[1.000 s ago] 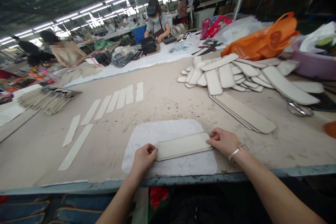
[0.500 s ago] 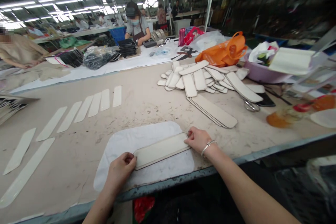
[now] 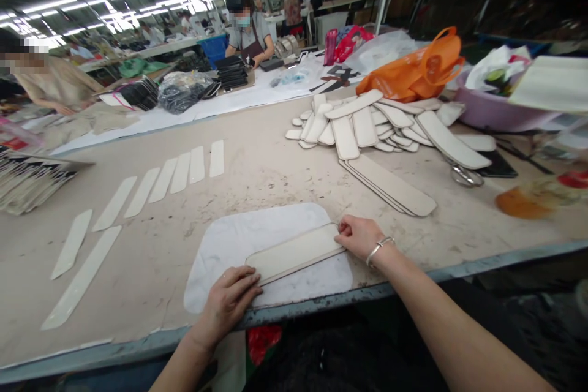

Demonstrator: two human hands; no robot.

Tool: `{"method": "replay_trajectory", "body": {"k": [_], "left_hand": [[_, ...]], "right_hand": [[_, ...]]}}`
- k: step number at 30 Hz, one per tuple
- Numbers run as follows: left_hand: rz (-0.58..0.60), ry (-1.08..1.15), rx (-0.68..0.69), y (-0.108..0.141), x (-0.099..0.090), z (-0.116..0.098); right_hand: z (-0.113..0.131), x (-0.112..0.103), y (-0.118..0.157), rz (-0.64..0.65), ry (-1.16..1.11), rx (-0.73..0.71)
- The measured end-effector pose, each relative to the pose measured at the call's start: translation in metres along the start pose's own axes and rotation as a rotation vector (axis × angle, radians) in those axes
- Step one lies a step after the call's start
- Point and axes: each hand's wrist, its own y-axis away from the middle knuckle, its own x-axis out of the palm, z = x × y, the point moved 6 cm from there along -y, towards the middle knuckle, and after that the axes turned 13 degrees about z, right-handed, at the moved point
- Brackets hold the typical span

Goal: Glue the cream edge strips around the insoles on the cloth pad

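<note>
Two bare hands are seen at the near table edge, one at each end of a pale strip (image 3: 296, 253) w/ dark edging. R hand (image 3: 362, 236): strip's R end is pinched btwn thumb & index, no gap seen; bracelet (image 3: 380, 251) worn on that wrist. L hand (image 3: 232, 300): fingers kept close tog. & laid over strip's L end; thumb mostly hidden, so can't tell if it's pinched or just pressed. Strip is placed at a slant on a white sheet (image 3: 229, 245), R end farther from the edge; sheet is laid on the table (image 3: 257, 184).

To the L, approx. 8 thin white strips (image 3: 160, 184) are spread, mostly apart. Beyond R hand, a small stack (image 3: 392, 190) of long pieces is fanned, w/ a heap (image 3: 365, 125) of similar padded pieces behind it. Metal scissors handles (image 3: 466, 176) are seen near the heap's R side. Orange bag (image 3: 418, 70) is set behind the heap, purple basin (image 3: 500, 111) to its R.
</note>
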Motion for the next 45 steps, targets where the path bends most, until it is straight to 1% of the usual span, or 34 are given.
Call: {"method": "replay_trajectory", "body": {"k": [2,6,16,22,26,33,39,45], "left_hand": [[0.006,0.000,0.001,-0.0001,0.0001,0.0021],[-0.024,-0.006,-0.009,0.0003,0.0012,0.0051],[-0.048,-0.013,-0.019,-0.0040,-0.0043,0.0008],[-0.035,-0.013,-0.035,-0.0019,-0.0014,0.0040],[-0.026,0.003,-0.033,-0.0009,0.0005,0.0060],[-0.058,-0.009,-0.007,-0.0030,-0.0029,0.0029],[-0.057,-0.023,0.005,-0.0062,-0.0068,-0.0026],[-0.057,-0.019,0.004,-0.0045,-0.0046,-0.0001]], "right_hand": [[0.0011,-0.0002,0.0001,0.007,0.001,-0.001],[0.0026,-0.0007,0.0002,0.019,-0.005,0.010],[0.0059,-0.0030,0.0021,0.032,0.015,0.022],[0.0057,-0.0025,0.0015,0.050,0.011,0.026],[0.0059,-0.0026,0.0020,0.047,0.006,0.019],[0.0042,0.0000,0.0011,0.025,0.001,-0.001],[0.0048,0.0017,0.0006,0.005,0.041,-0.031],[0.0105,0.0015,0.0022,0.045,0.094,-0.023]]}}
